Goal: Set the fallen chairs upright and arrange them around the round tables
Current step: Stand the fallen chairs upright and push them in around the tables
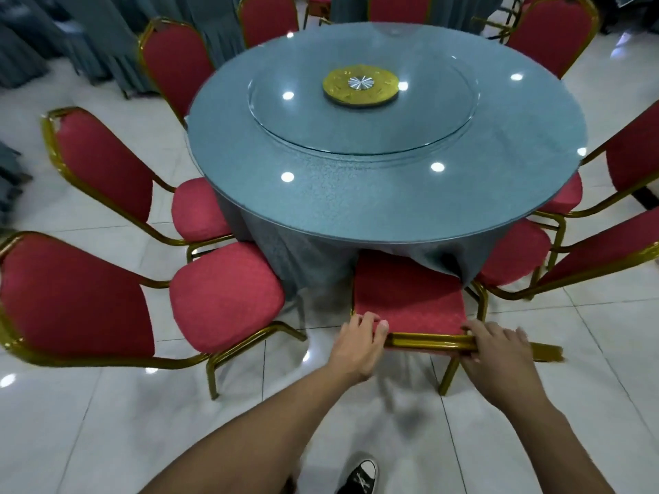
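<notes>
A red-cushioned chair with a gold metal frame (410, 297) stands upright directly in front of me, its seat tucked under the grey-blue cloth of the round table (356, 205). My left hand (356, 345) grips the left end of the chair's top rail, thumb over the red backrest. My right hand (499, 351) holds the right end of the same gold rail, fingers curled over it. Several other red chairs stand upright around the table, such as one at near left (221, 297) and one at right (513, 251).
A glass turntable (363, 137) with a gold hub (360, 86) sits on the table. Shiny white floor tiles (107, 422) surround me. Grey-draped tables (89, 37) stand at the far left. My black sneaker (360, 475) shows at the bottom.
</notes>
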Demonstrator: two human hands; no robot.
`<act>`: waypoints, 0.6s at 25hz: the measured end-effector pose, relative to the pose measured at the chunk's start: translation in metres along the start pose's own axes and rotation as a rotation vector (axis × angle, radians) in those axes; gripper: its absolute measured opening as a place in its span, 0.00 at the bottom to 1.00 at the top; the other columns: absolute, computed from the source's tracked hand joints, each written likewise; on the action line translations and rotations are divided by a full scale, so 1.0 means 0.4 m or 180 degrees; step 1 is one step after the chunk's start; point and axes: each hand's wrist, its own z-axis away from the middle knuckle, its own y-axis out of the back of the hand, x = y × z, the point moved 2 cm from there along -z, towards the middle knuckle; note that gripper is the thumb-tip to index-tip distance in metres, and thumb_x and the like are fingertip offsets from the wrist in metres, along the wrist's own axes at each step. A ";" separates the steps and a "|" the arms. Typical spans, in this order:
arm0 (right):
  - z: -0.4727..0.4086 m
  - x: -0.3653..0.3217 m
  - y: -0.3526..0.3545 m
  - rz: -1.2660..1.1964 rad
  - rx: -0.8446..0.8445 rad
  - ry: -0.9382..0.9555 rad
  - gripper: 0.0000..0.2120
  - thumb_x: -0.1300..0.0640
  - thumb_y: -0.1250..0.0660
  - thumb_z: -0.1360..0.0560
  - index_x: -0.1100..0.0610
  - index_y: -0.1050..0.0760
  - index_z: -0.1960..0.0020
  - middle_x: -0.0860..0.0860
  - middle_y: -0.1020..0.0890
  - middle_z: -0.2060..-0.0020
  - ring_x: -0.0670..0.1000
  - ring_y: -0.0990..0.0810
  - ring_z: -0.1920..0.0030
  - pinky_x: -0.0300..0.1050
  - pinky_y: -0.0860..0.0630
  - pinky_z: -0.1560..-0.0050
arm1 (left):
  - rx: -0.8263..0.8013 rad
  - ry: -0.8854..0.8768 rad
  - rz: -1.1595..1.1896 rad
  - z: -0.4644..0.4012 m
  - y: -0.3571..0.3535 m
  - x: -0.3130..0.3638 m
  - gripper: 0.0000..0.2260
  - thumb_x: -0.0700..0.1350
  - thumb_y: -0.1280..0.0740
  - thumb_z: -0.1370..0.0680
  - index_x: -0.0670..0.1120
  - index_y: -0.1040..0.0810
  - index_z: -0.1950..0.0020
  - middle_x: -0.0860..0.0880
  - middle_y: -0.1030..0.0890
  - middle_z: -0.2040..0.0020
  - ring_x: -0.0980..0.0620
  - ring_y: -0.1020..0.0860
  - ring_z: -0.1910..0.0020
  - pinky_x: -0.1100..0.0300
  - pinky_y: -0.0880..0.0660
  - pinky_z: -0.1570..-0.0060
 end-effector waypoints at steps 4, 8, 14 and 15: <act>0.038 -0.258 0.011 -0.0321 -0.0070 0.0630 0.13 0.46 0.36 0.23 0.40 0.30 0.39 0.40 0.25 0.49 0.47 0.26 0.43 0.51 0.40 0.28 | 0.0097 0.0080 -0.0265 0.094 0.130 -0.128 0.18 0.57 0.49 0.15 0.51 0.31 0.30 0.48 0.28 0.33 0.47 0.29 0.36 0.49 0.31 0.33; 0.056 -0.487 -0.002 -0.0589 -0.0178 0.0744 0.12 0.48 0.38 0.20 0.42 0.31 0.36 0.41 0.26 0.46 0.46 0.29 0.47 0.46 0.33 0.37 | 0.0369 0.0017 -0.0644 0.188 0.315 -0.264 0.15 0.54 0.44 0.15 0.53 0.29 0.30 0.52 0.28 0.32 0.51 0.30 0.35 0.51 0.31 0.32; 0.089 -0.900 -0.024 -0.0547 -0.0177 0.0972 0.17 0.47 0.39 0.20 0.43 0.32 0.31 0.45 0.24 0.39 0.49 0.24 0.41 0.48 0.29 0.39 | 0.0793 -0.0129 -0.0895 0.327 0.626 -0.567 0.12 0.53 0.42 0.17 0.56 0.28 0.35 0.55 0.28 0.37 0.52 0.31 0.38 0.52 0.34 0.34; 0.098 -0.969 -0.029 -0.0575 -0.0151 0.0987 0.17 0.47 0.39 0.20 0.43 0.32 0.31 0.45 0.24 0.38 0.49 0.24 0.41 0.47 0.29 0.40 | 0.0848 -0.0156 -0.0943 0.347 0.670 -0.622 0.12 0.53 0.43 0.17 0.55 0.28 0.35 0.54 0.28 0.37 0.51 0.31 0.39 0.52 0.33 0.35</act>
